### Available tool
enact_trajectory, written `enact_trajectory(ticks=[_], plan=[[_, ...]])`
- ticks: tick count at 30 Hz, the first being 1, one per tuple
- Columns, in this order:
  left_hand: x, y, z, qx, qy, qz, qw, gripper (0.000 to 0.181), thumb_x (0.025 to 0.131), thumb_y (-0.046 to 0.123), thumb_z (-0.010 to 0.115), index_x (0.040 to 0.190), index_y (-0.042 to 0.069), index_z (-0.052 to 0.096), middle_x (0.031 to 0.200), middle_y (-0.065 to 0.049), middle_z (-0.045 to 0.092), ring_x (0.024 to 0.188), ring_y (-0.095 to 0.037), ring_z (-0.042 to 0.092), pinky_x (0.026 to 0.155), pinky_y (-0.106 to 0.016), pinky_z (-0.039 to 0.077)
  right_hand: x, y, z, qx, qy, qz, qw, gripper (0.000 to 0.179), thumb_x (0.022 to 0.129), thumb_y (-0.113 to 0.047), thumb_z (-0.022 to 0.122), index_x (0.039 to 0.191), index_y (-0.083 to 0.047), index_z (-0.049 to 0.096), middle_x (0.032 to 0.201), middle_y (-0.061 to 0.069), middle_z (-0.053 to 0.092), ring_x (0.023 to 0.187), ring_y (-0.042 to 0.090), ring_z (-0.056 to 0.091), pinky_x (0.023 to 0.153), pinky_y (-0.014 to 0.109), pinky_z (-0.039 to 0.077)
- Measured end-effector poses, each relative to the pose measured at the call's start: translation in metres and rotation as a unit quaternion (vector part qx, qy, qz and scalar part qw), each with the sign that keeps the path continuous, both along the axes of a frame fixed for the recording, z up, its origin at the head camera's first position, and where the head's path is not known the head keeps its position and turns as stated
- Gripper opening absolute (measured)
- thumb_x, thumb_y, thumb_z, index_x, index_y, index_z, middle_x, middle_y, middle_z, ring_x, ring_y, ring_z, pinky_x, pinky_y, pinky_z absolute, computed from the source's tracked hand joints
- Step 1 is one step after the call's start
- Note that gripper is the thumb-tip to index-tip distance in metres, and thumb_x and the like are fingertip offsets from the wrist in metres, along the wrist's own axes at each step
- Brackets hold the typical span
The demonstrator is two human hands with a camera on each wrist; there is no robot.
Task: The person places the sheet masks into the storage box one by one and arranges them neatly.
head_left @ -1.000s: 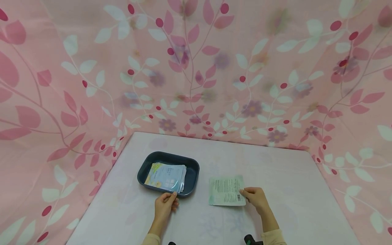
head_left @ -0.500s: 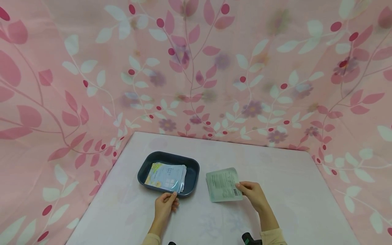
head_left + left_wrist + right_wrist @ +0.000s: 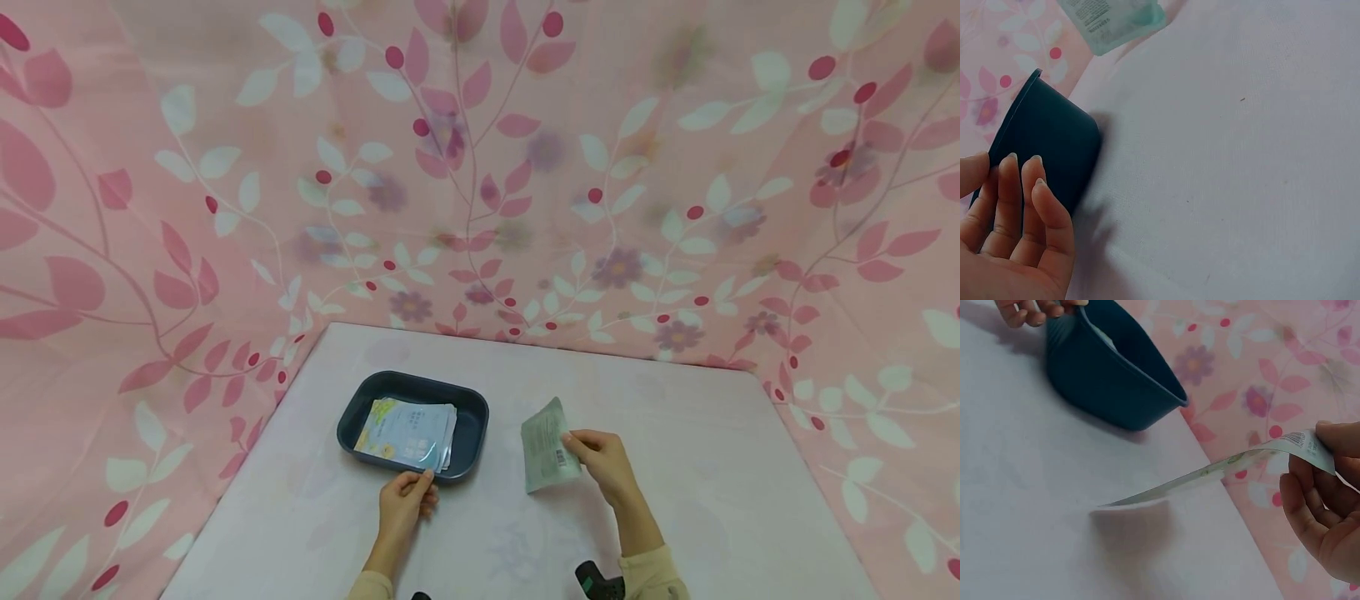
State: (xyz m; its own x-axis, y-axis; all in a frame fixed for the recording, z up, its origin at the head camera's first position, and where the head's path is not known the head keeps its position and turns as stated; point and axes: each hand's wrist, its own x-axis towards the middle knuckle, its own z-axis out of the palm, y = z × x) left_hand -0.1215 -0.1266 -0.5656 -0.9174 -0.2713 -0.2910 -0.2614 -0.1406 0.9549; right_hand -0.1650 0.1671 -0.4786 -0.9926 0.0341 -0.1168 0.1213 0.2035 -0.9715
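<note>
A dark blue rectangular basin (image 3: 470, 433) stands on the left half of the table. Inside it lie several light blue flat packets (image 3: 408, 433), stacked. My left hand (image 3: 402, 500) pinches the basin's near rim between thumb and fingers; the left wrist view shows the thumb on the rim and the fingers along the outer wall (image 3: 1054, 125). To the right of the basin, my right hand (image 3: 603, 462) pinches a pale green flat packet (image 3: 547, 450) by its right edge. The packet is tilted and bent, raised off the table, with printed text and a barcode (image 3: 1294, 439) showing.
The table (image 3: 720, 467) has a white cloth over it. Pink floral fabric (image 3: 480, 167) hangs behind and at both sides. A black device (image 3: 600, 581) is at the right wrist by the sleeve.
My right hand has lifted the green packet from near the table and tilted it more upright, its face turning. The left hand and basin have stayed in place.
</note>
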Motion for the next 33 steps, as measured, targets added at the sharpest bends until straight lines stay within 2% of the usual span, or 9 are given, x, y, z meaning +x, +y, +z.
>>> enact_trajectory(ticks=[14,19,26,33], plan=[[0.0,0.001,0.0,0.002,0.007,0.0,1.0,0.024,0.09,0.016,0.065,0.083,-0.007,0.059,0.069,-0.007,0.066,0.055,-0.011,0.06,0.046,-0.023,0.049,-0.018,-0.032,0.035,-0.054,0.042,0.034,0.997,0.025,0.089,-0.005,0.062,0.104,0.015,0.064,0.091,0.016,0.068,0.078,0.013,0.064,0.072,0.023,0.053],[0.001,0.0,0.0,0.004,0.005,0.001,1.0,0.024,0.09,0.016,0.065,0.082,-0.007,0.059,0.069,-0.008,0.066,0.055,-0.012,0.061,0.046,-0.023,0.049,-0.023,-0.041,0.044,-0.097,0.059,0.048,0.9924,0.027,0.089,-0.003,0.062,0.105,0.019,0.061,0.088,0.011,0.068,0.077,0.011,0.063,0.072,0.023,0.053],[0.0,0.0,0.0,0.008,0.001,0.002,1.0,0.023,0.09,0.015,0.064,0.082,-0.006,0.059,0.069,-0.008,0.066,0.055,-0.012,0.06,0.046,-0.023,0.049,-0.028,-0.058,0.055,-0.16,0.071,0.046,0.9835,0.027,0.088,0.003,0.06,0.104,0.024,0.057,0.08,0.002,0.067,0.073,0.009,0.062,0.069,0.022,0.053],[-0.001,-0.001,0.0,0.012,-0.003,0.001,0.9999,0.02,0.091,0.013,0.063,0.081,-0.004,0.059,0.068,-0.006,0.066,0.054,-0.011,0.06,0.046,-0.023,0.049,-0.031,-0.078,0.062,-0.187,0.07,0.059,0.978,0.026,0.088,0.005,0.059,0.104,0.025,0.056,0.081,0.001,0.067,0.074,0.01,0.063,0.073,0.024,0.054]])
